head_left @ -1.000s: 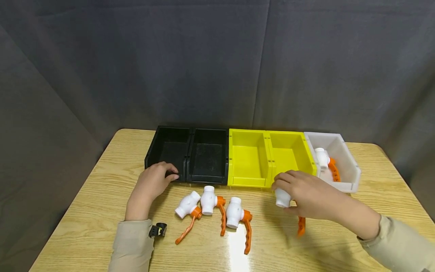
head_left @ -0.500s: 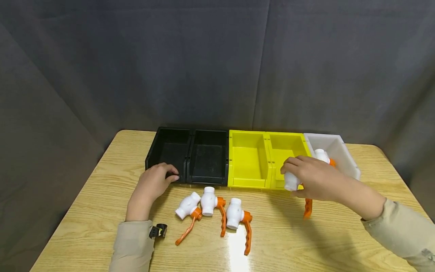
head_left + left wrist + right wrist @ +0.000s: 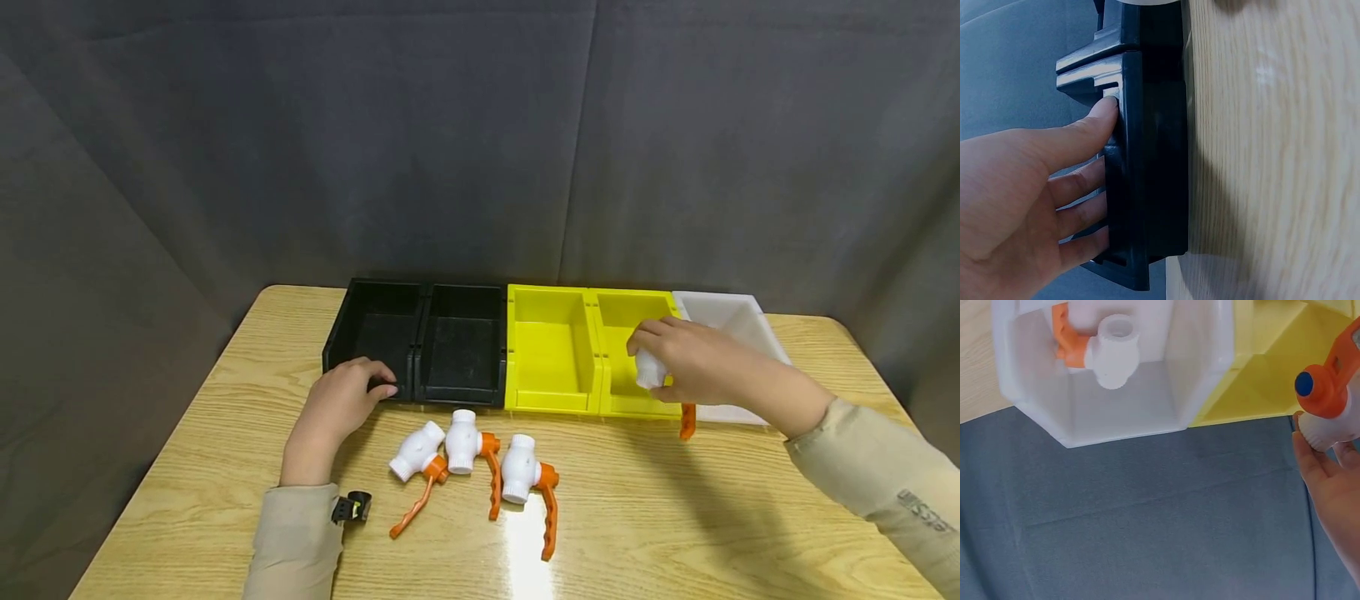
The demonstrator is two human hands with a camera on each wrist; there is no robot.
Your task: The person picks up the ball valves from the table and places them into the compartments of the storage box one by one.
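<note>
In the head view my right hand (image 3: 697, 362) grips a white PVC ball valve (image 3: 649, 369) by its body, over the right-hand yellow bin (image 3: 633, 404). The valve's orange handle points down toward the bin's front edge. From the right wrist, the orange hub with its blue cap (image 3: 1304, 384) shows above my fingers. My left hand (image 3: 345, 400) holds the front rim of the leftmost black bin (image 3: 1129, 162), thumb on the lip and fingertips hidden behind it. Three similar valves (image 3: 417, 452) lie side by side on the table, handles toward me.
A second black bin (image 3: 460, 337) and another yellow bin (image 3: 551, 358) stand in the same row. At its right end is a white bin (image 3: 1179, 394) with one valve (image 3: 1116, 356) inside. A grey curtain (image 3: 420, 142) hangs behind the wooden table (image 3: 637, 517).
My right hand has carried the valve up and away from me, from in front of the bins to over the right-hand yellow bin. The left hand stays on the black bin.
</note>
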